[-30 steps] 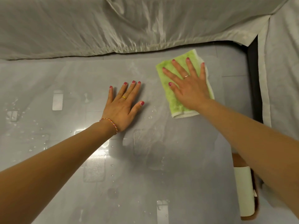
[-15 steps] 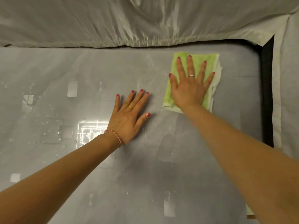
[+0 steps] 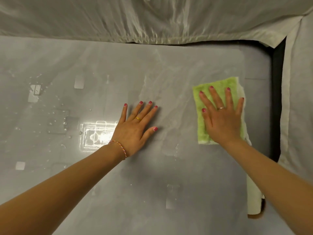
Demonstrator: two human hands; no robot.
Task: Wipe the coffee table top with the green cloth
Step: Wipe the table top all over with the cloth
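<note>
The grey glossy coffee table top [image 3: 152, 192] fills most of the view. A folded green cloth [image 3: 200, 126] with a white underside lies flat near the table's right edge. My right hand [image 3: 221, 119] presses on it with straight, spread fingers. My left hand [image 3: 135, 129] rests flat on the bare table top near the middle, fingers straight, well left of the cloth. Wet wipe streaks show between the two hands and beyond them.
Water droplets [image 3: 64, 122] and a bright light reflection [image 3: 98, 134] lie on the table's left half. A pale sheet-covered sofa [image 3: 152, 17] borders the far edge and the right side [image 3: 298, 99]. A white roll [image 3: 253, 197] sits below the right edge.
My right hand has slid the cloth toward me and a little right, away from the far edge. My left hand has stayed flat in about the same place.
</note>
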